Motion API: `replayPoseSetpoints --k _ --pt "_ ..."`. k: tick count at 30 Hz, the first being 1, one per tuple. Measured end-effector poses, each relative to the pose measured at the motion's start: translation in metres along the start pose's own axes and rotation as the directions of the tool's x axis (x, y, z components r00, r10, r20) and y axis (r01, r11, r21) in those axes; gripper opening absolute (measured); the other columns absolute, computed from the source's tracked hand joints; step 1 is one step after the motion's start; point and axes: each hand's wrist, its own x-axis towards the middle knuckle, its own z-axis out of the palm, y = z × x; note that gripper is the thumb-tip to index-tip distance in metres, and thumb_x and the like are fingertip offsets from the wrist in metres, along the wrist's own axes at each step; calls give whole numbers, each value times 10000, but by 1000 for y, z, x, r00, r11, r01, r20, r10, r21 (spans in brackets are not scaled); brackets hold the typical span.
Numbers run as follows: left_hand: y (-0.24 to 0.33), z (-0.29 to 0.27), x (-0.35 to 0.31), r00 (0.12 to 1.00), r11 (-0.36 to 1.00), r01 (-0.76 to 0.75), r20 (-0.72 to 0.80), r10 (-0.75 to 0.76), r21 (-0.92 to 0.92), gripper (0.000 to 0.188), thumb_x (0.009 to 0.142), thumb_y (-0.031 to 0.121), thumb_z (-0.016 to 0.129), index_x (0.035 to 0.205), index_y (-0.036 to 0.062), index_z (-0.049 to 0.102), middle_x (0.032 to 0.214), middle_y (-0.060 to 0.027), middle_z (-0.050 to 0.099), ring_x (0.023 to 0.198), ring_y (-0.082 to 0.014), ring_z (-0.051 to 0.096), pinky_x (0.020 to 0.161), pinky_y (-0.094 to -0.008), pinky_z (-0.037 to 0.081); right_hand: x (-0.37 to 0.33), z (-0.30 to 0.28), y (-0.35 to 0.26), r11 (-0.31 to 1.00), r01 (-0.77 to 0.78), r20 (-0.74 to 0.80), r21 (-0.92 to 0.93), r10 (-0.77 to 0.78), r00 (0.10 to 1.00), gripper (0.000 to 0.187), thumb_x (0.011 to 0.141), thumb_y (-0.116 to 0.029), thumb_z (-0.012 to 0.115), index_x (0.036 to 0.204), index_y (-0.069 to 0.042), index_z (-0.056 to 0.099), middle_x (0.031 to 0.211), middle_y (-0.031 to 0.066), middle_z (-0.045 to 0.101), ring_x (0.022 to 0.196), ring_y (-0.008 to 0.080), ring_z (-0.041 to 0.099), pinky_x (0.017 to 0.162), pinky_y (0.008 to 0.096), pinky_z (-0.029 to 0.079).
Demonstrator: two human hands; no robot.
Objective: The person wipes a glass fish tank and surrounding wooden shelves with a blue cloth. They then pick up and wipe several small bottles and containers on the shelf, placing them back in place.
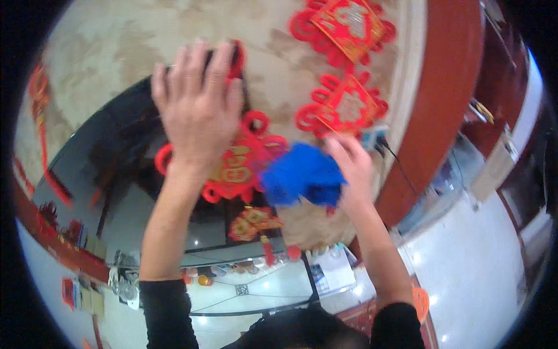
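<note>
My left hand [197, 110] is raised with its fingers stretched and slightly apart, over the upper corner of a large dark television screen [128, 139]. A red knot ornament [235, 166] with loops and a gold character hangs at that corner, partly behind my left wrist. My right hand [353, 171] grips a crumpled blue cloth [302, 174] by its right side. The cloth is beside the ornament and overlaps its right edge; whether they touch I cannot tell. Just above my right hand hangs another red knot ornament [349, 104] with a diamond-shaped centre.
Further up the beige marbled wall [273, 52] is one more red diamond ornament [351, 26]. A small gold and red pendant [253, 224] with a tassel hangs below. Dark red wood trim [447, 104] stands to the right, near a black plug [382, 142]. Small items line a shelf below.
</note>
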Motion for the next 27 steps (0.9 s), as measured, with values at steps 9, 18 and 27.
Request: replayPoseSetpoints --k 9,18,27 --pt "2 -5 -4 999 998 30 -23 -32 -47 524 882 256 634 1385 144 539 1420 -137 493 1339 -320 436 1145 -517 238 -125 -97 157 289 -820 325 493 814 482 454 971 -434 555 1125 -10 606 1036 156 673 896 293 655 804 424 547" --pt "10 -3 -1 996 995 78 -47 -81 -62 500 898 260 619 1379 148 543 1435 -122 488 1353 -312 426 1154 -498 216 -178 -128 183 161 -901 382 403 865 325 379 910 -179 625 1232 12 565 1110 145 664 1010 281 650 899 434 527" --pt "4 0 20 996 992 -63 -71 55 -106 339 824 180 675 1161 162 648 1182 -54 616 1125 -257 567 1075 -513 314 -174 -123 194 213 -910 385 356 854 350 380 899 -220 612 1191 19 570 1093 161 662 998 297 645 880 426 530"
